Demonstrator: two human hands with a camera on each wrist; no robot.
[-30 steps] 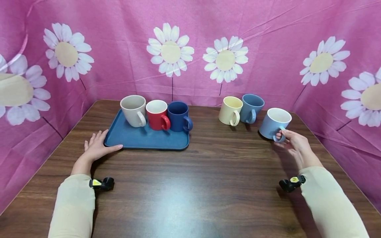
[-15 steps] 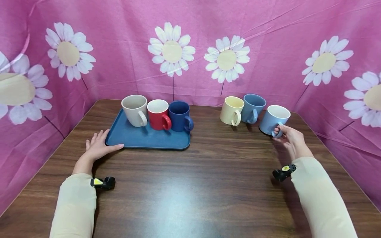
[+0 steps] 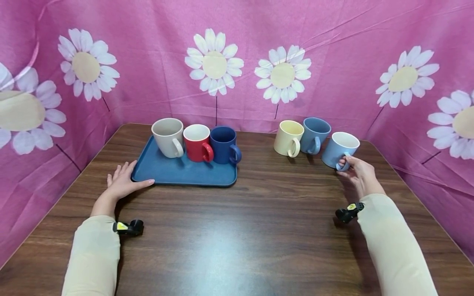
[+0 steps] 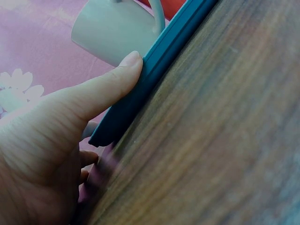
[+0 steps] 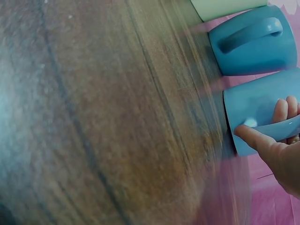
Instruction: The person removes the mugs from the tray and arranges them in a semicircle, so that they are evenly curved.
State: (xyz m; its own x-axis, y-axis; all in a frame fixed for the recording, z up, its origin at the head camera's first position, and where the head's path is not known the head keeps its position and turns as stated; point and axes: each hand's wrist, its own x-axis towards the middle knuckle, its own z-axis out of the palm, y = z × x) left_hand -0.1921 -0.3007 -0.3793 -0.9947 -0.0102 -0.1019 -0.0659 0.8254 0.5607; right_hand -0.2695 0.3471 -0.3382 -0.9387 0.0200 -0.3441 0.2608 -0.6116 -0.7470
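- Our left hand lies flat on the wooden table, fingers straight, thumb pressed against the near left edge of the blue tray.
- On the tray, a beige mug, a red mug and a navy mug stand in a row.
- Further right, a cream mug and a mid-blue mug stand side by side on the table.
- Our right hand grips the handle of the light blue mug, which sits tilted just beside the mid-blue one.
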